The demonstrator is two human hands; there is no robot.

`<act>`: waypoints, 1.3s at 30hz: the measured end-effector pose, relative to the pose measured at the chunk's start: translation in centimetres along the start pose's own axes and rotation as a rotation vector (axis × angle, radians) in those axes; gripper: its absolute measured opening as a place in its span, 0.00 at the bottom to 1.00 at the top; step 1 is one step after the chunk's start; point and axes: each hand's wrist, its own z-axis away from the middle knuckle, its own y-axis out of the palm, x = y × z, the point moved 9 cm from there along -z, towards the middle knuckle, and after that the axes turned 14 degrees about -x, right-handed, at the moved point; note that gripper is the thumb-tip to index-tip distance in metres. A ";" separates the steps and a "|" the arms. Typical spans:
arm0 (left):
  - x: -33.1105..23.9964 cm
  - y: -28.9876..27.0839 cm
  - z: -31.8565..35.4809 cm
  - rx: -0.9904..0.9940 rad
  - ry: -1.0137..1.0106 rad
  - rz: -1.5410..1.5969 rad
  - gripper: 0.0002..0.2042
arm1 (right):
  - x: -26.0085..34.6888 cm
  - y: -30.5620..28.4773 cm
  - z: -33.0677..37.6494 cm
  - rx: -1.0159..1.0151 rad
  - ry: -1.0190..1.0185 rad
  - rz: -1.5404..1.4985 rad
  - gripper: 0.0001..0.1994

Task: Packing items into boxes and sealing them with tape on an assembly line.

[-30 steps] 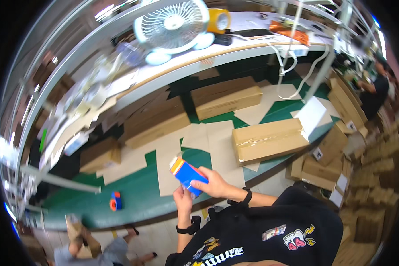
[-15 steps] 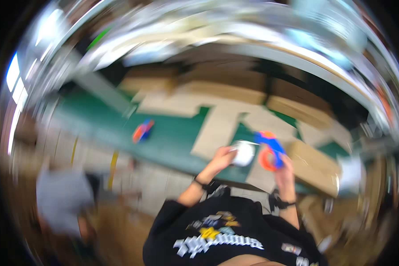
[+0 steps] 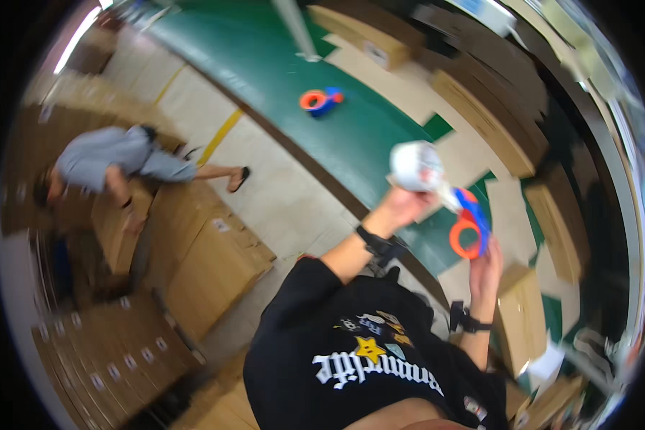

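My left hand [image 3: 404,206] is closed on a white roll of tape [image 3: 414,165] with red print, held above the green work table [image 3: 261,72]. Closed round a blue and orange tape dispenser [image 3: 483,228] is my right hand [image 3: 487,269]. A pale strip [image 3: 448,198] spans the short gap between roll and dispenser. Farther left on the table lies a second orange and blue tape dispenser [image 3: 321,102], apart from both hands.
Flat cardboard pieces [image 3: 469,154] and long brown boxes [image 3: 480,115] line the table's far side. A box [image 3: 521,315] stands right of my right hand. At left a person [image 3: 115,161] bends over stacked cartons [image 3: 201,251]. A metal post [image 3: 294,29] rises from the table.
The view has swung toward the left, bringing the bending person and the stacked cartons into fuller sight. My hands still hold the roll and the dispenser, and the roll is now raised above the dispenser.
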 end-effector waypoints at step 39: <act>-30.3 -14.5 -11.8 -0.705 1.168 -2.504 0.22 | -9.3 1.2 -2.3 -0.115 -0.848 1.310 0.26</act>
